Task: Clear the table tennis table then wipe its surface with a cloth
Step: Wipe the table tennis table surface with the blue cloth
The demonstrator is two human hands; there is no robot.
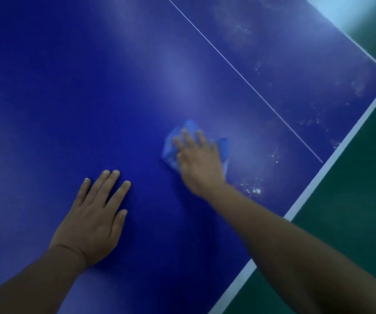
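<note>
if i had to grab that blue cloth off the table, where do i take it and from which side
Take the blue cloth by its crumpled bunch on the far left, which rises in folds beside the right hand pressing it. Come from above on the left side: the table there is bare, while hand and forearm cover the near right part. A pinch on the raised folds probably holds best.

No legible text or labels.

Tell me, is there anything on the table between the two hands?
No. In the head view, only bare blue table lies between the left hand, flat on it, and the right hand pressing the cloth.
</note>
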